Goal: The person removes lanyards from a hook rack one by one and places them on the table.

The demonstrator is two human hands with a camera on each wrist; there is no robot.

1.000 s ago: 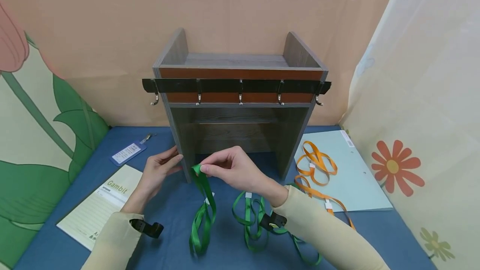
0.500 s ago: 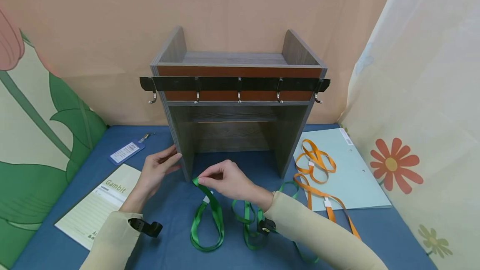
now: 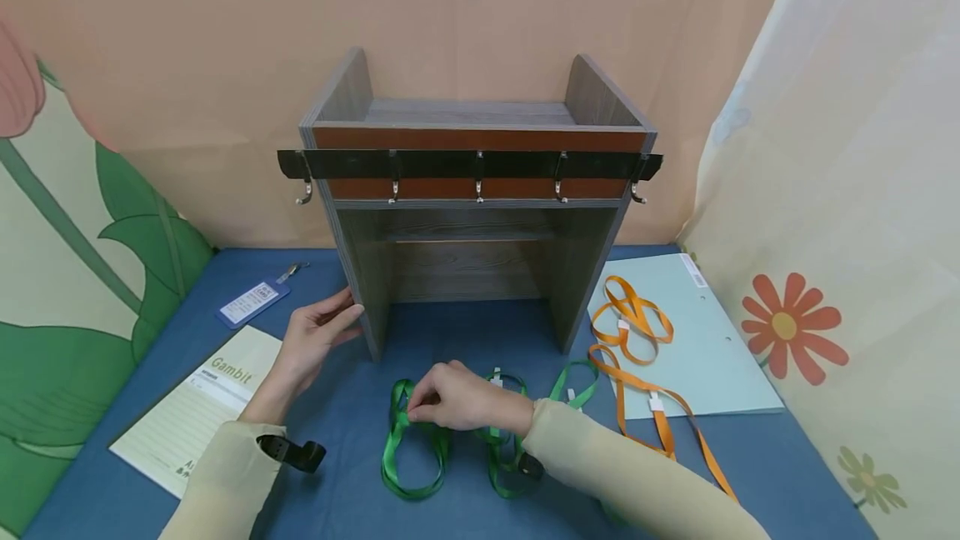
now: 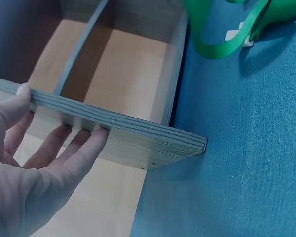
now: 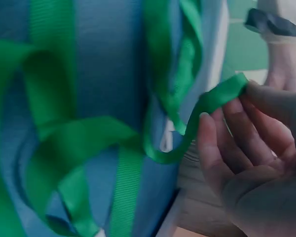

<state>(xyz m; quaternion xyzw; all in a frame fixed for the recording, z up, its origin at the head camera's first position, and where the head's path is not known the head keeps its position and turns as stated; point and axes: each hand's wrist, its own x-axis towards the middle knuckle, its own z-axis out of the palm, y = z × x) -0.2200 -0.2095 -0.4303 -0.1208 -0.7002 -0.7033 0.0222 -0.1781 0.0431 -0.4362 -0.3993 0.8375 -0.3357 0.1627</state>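
My left hand [image 3: 311,344] holds the left side panel of a small grey wooden shelf [image 3: 480,138]. In the left wrist view the thumb lies at the panel's front edge [image 4: 118,118] and the fingertips rest on its outer face. Low over the blue cloth in front of the shelf, my right hand [image 3: 467,398] pinches the top of a looped green lanyard [image 3: 390,461] between thumb and fingers. The right wrist view shows the pinched green strap [image 5: 219,96] running away from the fingertips. A second green lanyard [image 3: 493,461] lies partly hidden beneath the right forearm.
A black rail [image 3: 435,163] with several metal hooks crosses the shelf's front. At right, two orange lanyards [image 3: 630,304] lie on and over a pale blue folder [image 3: 720,365]; another green lanyard [image 3: 583,397] is beside them. At left are a badge [image 3: 253,302] and a notepad [image 3: 172,432].
My right hand has come down and toward me with the green lanyard, whose hanging loop now lies spread on the cloth. The left hand has stayed at the panel.
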